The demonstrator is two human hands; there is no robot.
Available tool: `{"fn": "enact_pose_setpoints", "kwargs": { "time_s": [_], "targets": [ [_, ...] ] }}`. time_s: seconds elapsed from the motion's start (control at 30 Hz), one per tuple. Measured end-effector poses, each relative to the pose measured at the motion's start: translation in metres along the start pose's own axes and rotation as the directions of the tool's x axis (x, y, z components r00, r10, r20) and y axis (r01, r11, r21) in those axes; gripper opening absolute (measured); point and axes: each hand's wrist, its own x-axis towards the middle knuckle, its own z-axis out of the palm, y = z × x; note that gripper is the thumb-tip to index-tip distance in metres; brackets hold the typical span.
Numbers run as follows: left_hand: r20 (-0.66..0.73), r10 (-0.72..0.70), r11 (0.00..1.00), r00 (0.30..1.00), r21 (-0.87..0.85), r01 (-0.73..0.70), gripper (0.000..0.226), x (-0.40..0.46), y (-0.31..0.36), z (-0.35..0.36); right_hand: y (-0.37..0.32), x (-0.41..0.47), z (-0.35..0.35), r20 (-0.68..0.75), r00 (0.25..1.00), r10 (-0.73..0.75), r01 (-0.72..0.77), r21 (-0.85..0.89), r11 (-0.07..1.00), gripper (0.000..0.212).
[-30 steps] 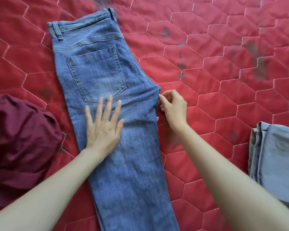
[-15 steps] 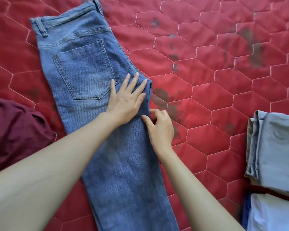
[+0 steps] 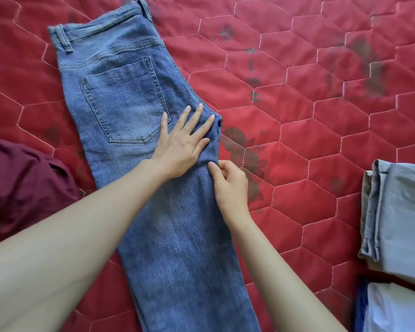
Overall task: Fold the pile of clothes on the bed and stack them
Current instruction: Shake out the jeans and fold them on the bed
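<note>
On the bed [image 3: 297, 140]: jeans [image 3: 177, 236], heavy, limp denim.
Left hand [image 3: 180, 149]: spread flat, pressing.
Right hand [image 3: 228, 185]: pinching the crotch edge; best hold there.

Blue jeans [image 3: 168, 212]: matt denim, twill-ribbed, faded in patches, stitched seams. Bed cover [image 3: 297, 140], filling the frame: red quilted cloth, faint sheen, pale hexagon stitching, dark printed flowers. Maroon garment [image 3: 22, 188], left edge: soft matt cloth, crumpled. Folded trousers [image 3: 398, 216], right edge: pale grey-blue woven cloth, matt, smooth.
</note>
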Motion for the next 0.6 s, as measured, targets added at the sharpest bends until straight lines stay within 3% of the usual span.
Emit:
{"fn": "enact_pose_setpoints", "kwargs": {
  "time_s": [0.1, 0.23, 0.3, 0.47, 0.6],
  "targets": [
    [0.023, -0.002, 0.998, 1.0, 0.061, 0.001, 0.055, 0.002, -0.002, 0.001, 0.004, -0.007, -0.006, -0.016, 0.994, 0.104, -0.103, 0.025, 0.994, 0.017],
    [0.037, -0.019, 0.995, 0.999, 0.103, 0.015, 0.058, 0.005, 0.002, 0.001, 0.008, -0.019, -0.013, -0.159, 0.985, 0.066, -0.06, 0.041, 0.997, 0.015],
    [0.02, -0.028, 0.993, 0.999, 0.117, 0.025, 0.058, 0.006, 0.003, 0.003, 0.008, -0.022, -0.014, -0.161, 0.985, 0.06, -0.056, 0.027, 0.998, 0.016],
    [-0.029, -0.035, 0.987, 0.999, 0.155, 0.04, 0.058, 0.007, 0.006, 0.01, -0.005, -0.017, -0.004, -0.043, 0.998, 0.044, -0.057, -0.392, 0.918, 0.037],
    [-0.047, -0.054, 0.989, 0.997, 0.139, 0.06, 0.055, 0.009, 0.006, 0.014, -0.007, -0.012, -0.005, -0.094, 0.994, 0.062, -0.095, -0.41, 0.907, 0.035]
  ]
}}
